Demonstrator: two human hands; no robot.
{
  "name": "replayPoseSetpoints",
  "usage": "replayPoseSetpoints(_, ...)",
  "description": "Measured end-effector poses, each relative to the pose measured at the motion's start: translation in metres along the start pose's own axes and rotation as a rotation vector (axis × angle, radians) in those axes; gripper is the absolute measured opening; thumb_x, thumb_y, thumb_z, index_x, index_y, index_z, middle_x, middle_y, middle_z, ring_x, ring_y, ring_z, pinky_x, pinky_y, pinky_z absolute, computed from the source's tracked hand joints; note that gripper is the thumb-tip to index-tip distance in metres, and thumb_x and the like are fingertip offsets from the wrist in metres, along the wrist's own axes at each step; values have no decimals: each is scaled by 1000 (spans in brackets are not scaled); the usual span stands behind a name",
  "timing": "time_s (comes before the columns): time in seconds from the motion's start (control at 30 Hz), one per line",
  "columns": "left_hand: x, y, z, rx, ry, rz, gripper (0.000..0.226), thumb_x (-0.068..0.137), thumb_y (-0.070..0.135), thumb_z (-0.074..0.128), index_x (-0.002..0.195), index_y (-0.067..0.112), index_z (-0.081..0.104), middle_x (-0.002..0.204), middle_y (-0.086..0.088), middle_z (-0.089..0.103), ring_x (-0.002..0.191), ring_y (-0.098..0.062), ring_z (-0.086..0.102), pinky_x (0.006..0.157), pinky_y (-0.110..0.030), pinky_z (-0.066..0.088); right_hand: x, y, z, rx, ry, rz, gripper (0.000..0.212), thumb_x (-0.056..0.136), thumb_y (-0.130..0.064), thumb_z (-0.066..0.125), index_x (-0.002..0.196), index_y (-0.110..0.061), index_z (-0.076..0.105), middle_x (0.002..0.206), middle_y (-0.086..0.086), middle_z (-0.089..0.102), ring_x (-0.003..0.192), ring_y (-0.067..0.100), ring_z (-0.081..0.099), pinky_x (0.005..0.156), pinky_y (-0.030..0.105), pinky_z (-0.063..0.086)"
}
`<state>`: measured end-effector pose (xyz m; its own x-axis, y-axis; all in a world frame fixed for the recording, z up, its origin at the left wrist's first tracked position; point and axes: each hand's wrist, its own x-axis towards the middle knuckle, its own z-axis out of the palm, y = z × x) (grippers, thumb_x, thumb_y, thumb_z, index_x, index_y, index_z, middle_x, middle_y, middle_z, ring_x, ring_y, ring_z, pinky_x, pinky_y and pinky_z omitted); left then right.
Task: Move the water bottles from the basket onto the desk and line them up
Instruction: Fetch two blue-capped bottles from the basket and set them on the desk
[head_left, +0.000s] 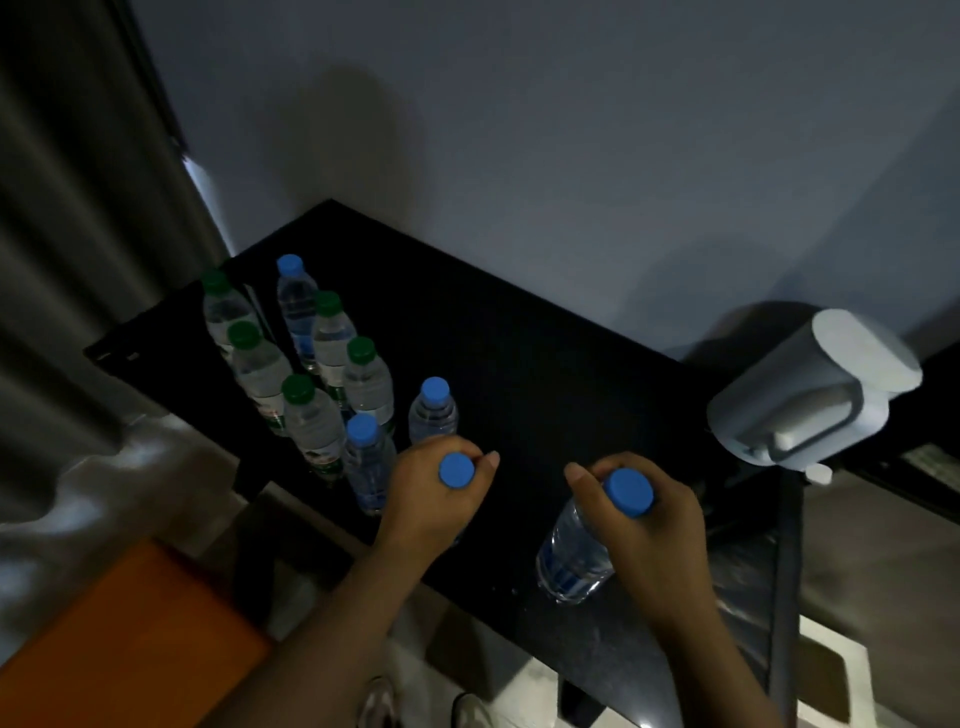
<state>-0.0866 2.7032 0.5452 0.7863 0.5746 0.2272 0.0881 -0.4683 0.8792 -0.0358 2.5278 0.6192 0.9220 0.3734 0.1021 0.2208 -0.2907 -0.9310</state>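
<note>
My left hand (434, 499) grips a blue-capped water bottle (456, 470) by its neck; only the cap shows above my fingers. My right hand (644, 525) holds another blue-capped bottle (574, 556) by its top, tilted, its base near the desk's front edge. On the black desk (545, 374) stand several clear bottles in two rows at the left: green-capped ones such as the bottle (314, 421), and blue-capped ones such as the bottle (434, 410) just beyond my left hand. No basket is in view.
A white jug-shaped appliance (810, 389) sits at the desk's right end. An orange surface (130, 634) lies at lower left. Grey curtains (78, 234) hang at the left, and a grey wall rises behind the desk.
</note>
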Motion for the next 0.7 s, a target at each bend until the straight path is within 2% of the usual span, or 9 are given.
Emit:
replayPoseSetpoints(0.13,6,-18,9,89,1,91,27,82,32,67,61,16,61,59,5,61,56,-6,57,55,-26,50,-2,15,6,-59,34,43,14,80,-18,73,72,-13,63,70,0,65,65,12,64,59,17,52)
replayPoseSetpoints(0.3,10,-31,17,82,11,47,31,81,41,60,64,15,63,61,4,62,58,-9,59,55,-25,51,-6,27,11,-60,27,96,11,78,-16,72,74,-16,63,69,-1,65,69,6,65,61,12,51)
replayPoseSetpoints(0.4,10,-33,20,58,2,23,23,81,31,67,66,14,64,64,4,64,61,-6,59,58,-13,47,-6,33,15,-71,31,106,15,78,-11,72,74,-20,61,73,-3,65,74,2,65,63,9,50)
replayPoseSetpoints(0.53,9,-42,25,33,-10,5,15,78,19,75,69,12,65,67,6,63,69,-7,60,60,-8,45,-4,40,18,-57,42,115,17,79,-11,72,74,-22,61,73,-5,66,75,1,65,64,9,50)
replayPoseSetpoints(0.7,5,-45,22,12,-21,27,13,79,15,74,71,9,66,68,3,64,73,-10,61,59,-12,47,5,47,18,-46,60,112,15,80,-12,71,77,-23,62,77,-7,66,76,-2,64,64,8,50)
